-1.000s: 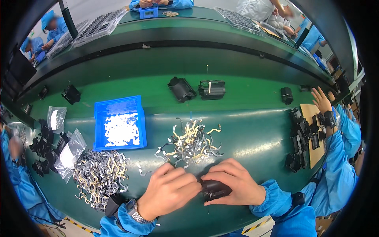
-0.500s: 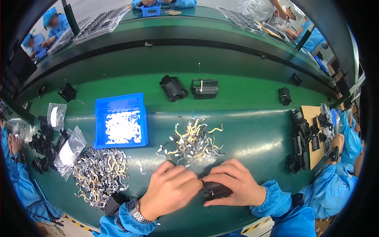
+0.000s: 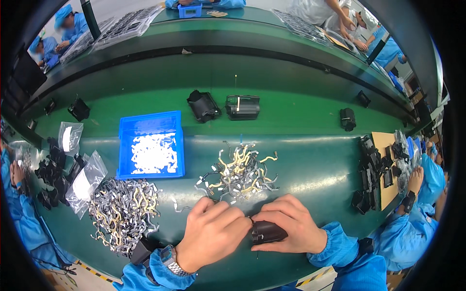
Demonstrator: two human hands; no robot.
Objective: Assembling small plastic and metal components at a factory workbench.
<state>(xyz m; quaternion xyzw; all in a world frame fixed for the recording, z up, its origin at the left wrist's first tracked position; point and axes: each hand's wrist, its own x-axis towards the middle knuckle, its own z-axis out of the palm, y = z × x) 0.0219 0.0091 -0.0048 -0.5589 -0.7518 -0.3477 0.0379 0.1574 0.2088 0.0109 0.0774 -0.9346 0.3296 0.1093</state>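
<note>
My right hand (image 3: 286, 224) is closed around a black plastic housing (image 3: 268, 233) above the front of the green table, fingers over its top and thumb beneath. My left hand (image 3: 213, 235), wearing a metal-band watch, is pinched at the housing's upper left corner. Whatever sits between those fingertips is hidden. Just beyond my hands lies a loose pile of short wire cables (image 3: 240, 172), grey, black and yellow with white connectors. A single cable (image 3: 180, 207) lies apart, near my left knuckles.
A larger cable heap (image 3: 124, 213) spreads at left, below a blue bin (image 3: 180, 145) of small white parts. Plastic bags (image 3: 87, 182) and black parts (image 3: 51, 169) lie farther left. Black housings (image 3: 242, 107) rest on the green belt (image 3: 291, 109). More stand by cardboard (image 3: 386, 189) at right, near co-workers.
The housings on the belt have shifted left relative to the blue bin. My hands keep nearly the same grip and position on the black housing.
</note>
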